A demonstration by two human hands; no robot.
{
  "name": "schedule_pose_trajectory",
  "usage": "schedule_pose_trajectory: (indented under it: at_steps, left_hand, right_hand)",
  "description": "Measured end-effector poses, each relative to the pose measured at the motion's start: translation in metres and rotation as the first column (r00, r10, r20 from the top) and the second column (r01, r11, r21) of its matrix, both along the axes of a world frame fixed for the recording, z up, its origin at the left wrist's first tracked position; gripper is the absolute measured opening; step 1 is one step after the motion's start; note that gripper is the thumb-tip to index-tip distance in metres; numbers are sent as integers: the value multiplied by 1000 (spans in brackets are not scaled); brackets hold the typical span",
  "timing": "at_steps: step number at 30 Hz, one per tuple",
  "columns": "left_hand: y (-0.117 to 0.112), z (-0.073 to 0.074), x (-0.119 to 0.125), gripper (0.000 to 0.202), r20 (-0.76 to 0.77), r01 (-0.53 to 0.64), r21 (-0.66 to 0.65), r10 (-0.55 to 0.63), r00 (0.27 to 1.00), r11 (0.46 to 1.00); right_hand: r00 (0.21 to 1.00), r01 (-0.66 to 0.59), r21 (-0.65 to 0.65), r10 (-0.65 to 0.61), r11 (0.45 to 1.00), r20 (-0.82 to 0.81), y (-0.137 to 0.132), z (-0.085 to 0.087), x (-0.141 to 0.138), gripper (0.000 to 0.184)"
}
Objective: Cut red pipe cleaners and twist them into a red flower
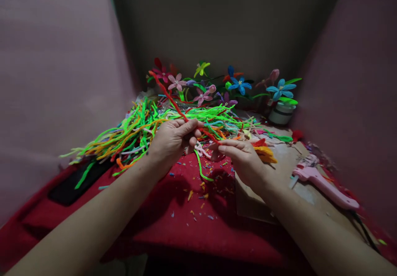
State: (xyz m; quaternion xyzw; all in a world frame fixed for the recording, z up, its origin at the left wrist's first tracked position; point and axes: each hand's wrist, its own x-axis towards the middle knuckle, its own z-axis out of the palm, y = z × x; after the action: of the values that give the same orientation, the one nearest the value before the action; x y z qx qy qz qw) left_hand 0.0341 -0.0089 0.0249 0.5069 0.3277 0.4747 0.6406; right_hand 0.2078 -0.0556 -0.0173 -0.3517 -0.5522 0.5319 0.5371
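Note:
A red pipe cleaner (169, 96) runs from the upper left down between both hands. My left hand (173, 141) is closed around it near its middle. My right hand (240, 154) pinches its lower end between thumb and fingers. Both hands hover over a red cloth (186, 218). Just behind them lies a big heap of pipe cleaners (136, 129), mostly green, orange and yellow. A loose green pipe cleaner (201, 168) curls below the hands.
Finished pipe-cleaner flowers (238, 85) in pink, blue and yellow stand along the back wall, some in a white pot (281, 113). A pink glue gun (322, 183) lies on brown cardboard (291, 160) at the right. Small coloured scraps dot the cloth. Pink walls close in on both sides.

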Motion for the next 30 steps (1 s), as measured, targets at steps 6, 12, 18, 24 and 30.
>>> schedule_pose_trajectory:
  at_steps: [6,12,18,24,30]
  left_hand:
    - [-2,-8,1,12,-8,6,20,-5,1000,1000]
    - [-5,-16,-1,11,-97,114,95,-105,990,989]
    - [-11,-19,5,19,-321,-59,165,110,941,984]
    - [-9,-18,7,27,-536,-92,253,219,816,963]
    - [-4,-23,-2,26,-488,-43,125,99,867,991]
  right_hand:
    - [970,-152,-133,122,979,-210,2,-6,-5,21]
    - [976,-145,-243,98,959,-195,0,-9,-12,18]
    - [995,24,-187,-4,982,103,-7,-5,-15,21]
    - [978,-31,-287,89,958,190,-7,-3,-15,20]
    - [987,-103,-349,52,932,-150,-4,-10,-18,11]
